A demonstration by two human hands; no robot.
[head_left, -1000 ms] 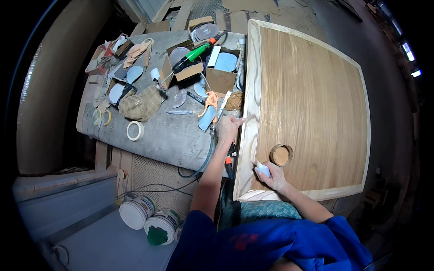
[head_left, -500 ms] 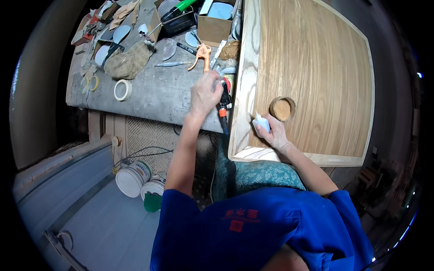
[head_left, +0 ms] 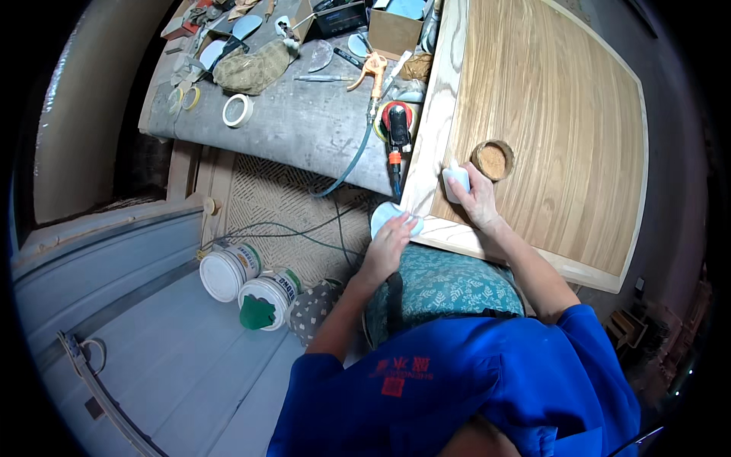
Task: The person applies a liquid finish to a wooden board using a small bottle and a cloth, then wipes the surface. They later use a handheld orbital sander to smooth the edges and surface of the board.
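My left hand [head_left: 387, 250] is at the near left corner of a wooden panel [head_left: 548, 137], its fingers closed on a pale blue sanding disc [head_left: 383, 216]. Part of the disc lies over the panel's light frame; the rest sticks out past the edge. On the panel, my right hand [head_left: 477, 199] grips a small white squeeze bottle [head_left: 455, 185], its tip pointing away from me. Just beyond that hand stands a round tub [head_left: 493, 161] of tan powder.
Left of the panel is a grey workbench [head_left: 304, 114] with an orange air blow gun [head_left: 373, 72], a black-and-red sander [head_left: 397, 126], a tape roll [head_left: 237, 111] and a cardboard box [head_left: 396, 32]. White buckets [head_left: 221, 276] and cables [head_left: 289, 228] are on the floor. A teal patterned cloth [head_left: 457, 282] covers my lap.
My left hand has drawn back from beside the blow gun to the panel's corner, and the sanding disc now shows in it. The right hand still holds the bottle. The view has shifted.
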